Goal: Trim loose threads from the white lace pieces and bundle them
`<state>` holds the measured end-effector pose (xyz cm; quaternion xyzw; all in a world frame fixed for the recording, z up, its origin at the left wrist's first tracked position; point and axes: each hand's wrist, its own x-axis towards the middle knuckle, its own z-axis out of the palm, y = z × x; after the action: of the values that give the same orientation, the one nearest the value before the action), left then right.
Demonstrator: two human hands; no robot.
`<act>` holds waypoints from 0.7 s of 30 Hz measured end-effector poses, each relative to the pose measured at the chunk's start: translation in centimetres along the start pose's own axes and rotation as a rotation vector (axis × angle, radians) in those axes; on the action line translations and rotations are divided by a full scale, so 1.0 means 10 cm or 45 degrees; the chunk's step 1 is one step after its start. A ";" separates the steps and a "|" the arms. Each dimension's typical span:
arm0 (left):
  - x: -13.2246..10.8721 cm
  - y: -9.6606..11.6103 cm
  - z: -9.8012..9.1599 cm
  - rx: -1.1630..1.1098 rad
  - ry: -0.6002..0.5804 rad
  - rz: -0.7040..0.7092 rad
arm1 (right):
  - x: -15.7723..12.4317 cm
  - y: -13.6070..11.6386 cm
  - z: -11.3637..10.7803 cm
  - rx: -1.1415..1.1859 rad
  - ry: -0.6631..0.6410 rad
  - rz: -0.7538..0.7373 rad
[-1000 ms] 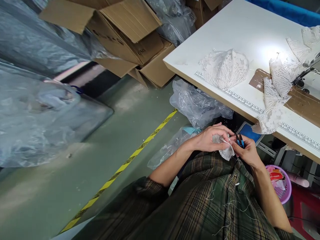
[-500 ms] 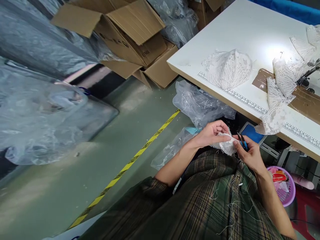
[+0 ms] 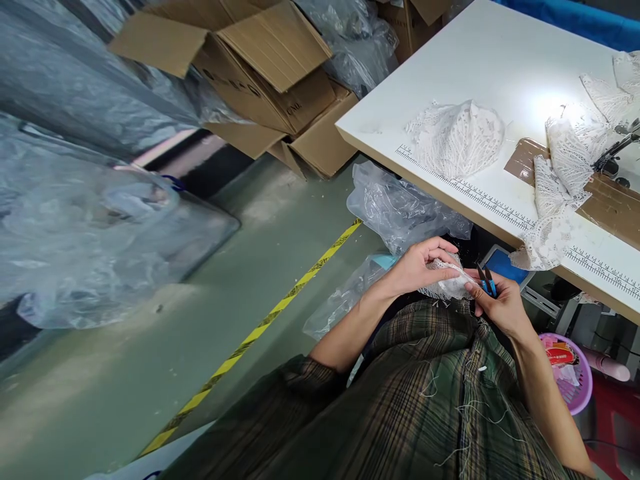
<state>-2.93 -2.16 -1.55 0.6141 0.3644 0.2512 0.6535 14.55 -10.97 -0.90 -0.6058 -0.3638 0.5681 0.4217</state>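
A small piece of white lace (image 3: 447,287) is stretched between my two hands, just above my plaid-covered lap. My left hand (image 3: 423,263) pinches its upper edge between thumb and fingers. Thumb and fingertips of my right hand (image 3: 503,303) grip the lace's right end. Tucked in that same right hand is a pair of blue-handled thread snips (image 3: 487,283), its dark blades pointing up and slightly apart. On the table edge, to the right and above, hangs a chain of white lace pieces (image 3: 547,240) that runs back toward the sewing machine (image 3: 613,157).
A white table (image 3: 500,60) with a printed ruler edge bears another lace piece (image 3: 457,137). Below it are a clear plastic bag (image 3: 400,203) and a purple basket (image 3: 583,393). Open cardboard boxes (image 3: 260,87) and plastic-wrapped bundles (image 3: 100,220) stand left, beyond yellow floor tape (image 3: 270,317).
The lace between my hands has been turned, so more of its patterned side hangs below my left fingers. My right hand has shifted slightly, and the snips now point more upright.
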 end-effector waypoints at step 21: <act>0.43 -0.63 0.12 0.364 0.059 0.357 | 0.05 0.51 -0.03 -0.652 0.444 -0.563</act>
<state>-0.11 -0.29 -8.49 0.7393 0.3223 0.2995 0.5097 14.68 -12.41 -5.77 -0.6862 -0.5386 0.2425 0.4246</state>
